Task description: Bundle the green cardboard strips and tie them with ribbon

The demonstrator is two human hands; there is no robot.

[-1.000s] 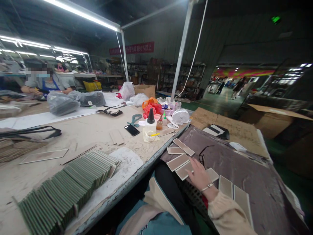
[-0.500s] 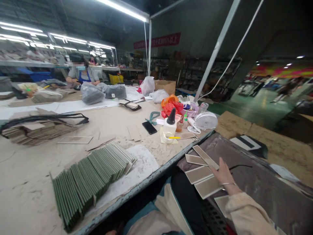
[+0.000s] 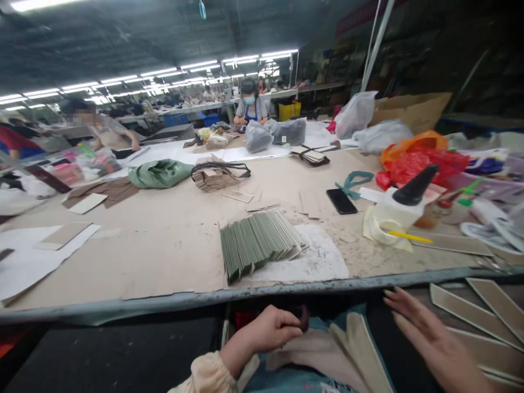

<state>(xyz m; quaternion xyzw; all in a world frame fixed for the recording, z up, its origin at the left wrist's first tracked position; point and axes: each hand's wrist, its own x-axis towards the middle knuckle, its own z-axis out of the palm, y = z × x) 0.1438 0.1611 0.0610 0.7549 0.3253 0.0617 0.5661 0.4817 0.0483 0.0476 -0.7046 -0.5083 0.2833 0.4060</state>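
Note:
My left hand (image 3: 268, 330) rests on my lap below the table's front edge, fingers curled around a small dark thing I cannot make out. My right hand (image 3: 426, 338) hovers flat with its fingers stretched out and holds nothing. It lies just left of several long beige strips (image 3: 470, 314) spread on a dark surface at the lower right. A fanned stack of green-edged flat pieces (image 3: 257, 240) lies on the worktable (image 3: 164, 245) straight ahead of me.
A black phone (image 3: 341, 201), a white glue bottle with a black cone cap (image 3: 403, 202), red and orange bags (image 3: 417, 161) and teal scissors (image 3: 354, 180) sit to the right. A green bag (image 3: 158, 173) and tied card bundle (image 3: 216, 176) lie farther back. Other people (image 3: 249, 106) work at the far side.
The view has swung left and down toward the table. My right hand has left the beige strips and moved toward my lap. My left hand has come into view.

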